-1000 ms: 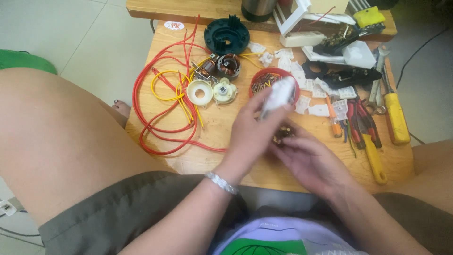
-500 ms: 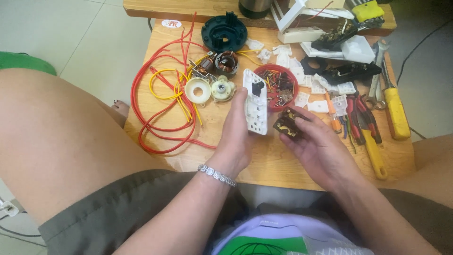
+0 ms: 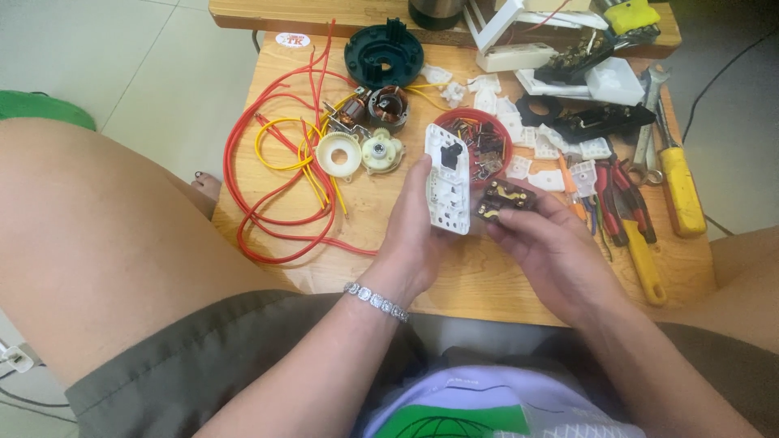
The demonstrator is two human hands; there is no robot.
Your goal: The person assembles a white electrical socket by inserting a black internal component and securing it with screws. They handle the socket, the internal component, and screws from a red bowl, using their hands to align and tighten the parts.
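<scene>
Nearest, the left hand (image 3: pixel 414 239) pinches a white switch plate (image 3: pixel 448 180) upright by its edge, turned back-side up since a moment ago, while the right hand (image 3: pixel 552 243) now cradles a small brown switch block (image 3: pixel 505 199) in curled fingers just beside it. Beyond, a red bowl (image 3: pixel 479 142) of small parts and looped red wire (image 3: pixel 268 162) lie on the wooden table (image 3: pixel 487 276).

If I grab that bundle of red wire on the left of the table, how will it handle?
The red wire lies in loose, springy loops, so it would probably flop and sag rather than lift as one piece. It tangles with the yellow wire, which would likely drag along. It looks light for its spread.
</scene>
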